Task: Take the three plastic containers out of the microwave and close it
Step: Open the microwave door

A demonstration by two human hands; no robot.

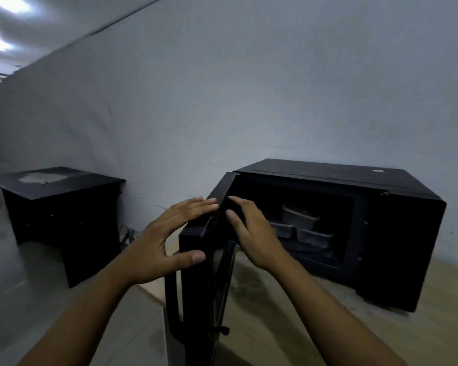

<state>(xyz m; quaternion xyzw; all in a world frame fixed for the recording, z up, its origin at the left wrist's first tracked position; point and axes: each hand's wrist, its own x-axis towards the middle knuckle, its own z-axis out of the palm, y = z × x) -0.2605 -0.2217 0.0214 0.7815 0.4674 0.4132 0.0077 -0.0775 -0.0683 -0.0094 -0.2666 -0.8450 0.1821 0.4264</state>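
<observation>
Three grey plastic containers (299, 219) sit in the black microwave (402, 247); left hand (167, 233) and right hand (251, 233), grip seemingly flat and clasping nothing, press its door (204, 286) wide for access.

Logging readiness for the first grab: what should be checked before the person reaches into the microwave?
1. The door stands wide open: ok.
2. The three plastic containers are visible inside the microwave, one atop two: ok.
3. Hands free: not ok; left hand and right hand both touch the door.
4. Bare counter in front for setting down: ok.
5. Containers lidded or full: cannot tell, too dark.
</observation>
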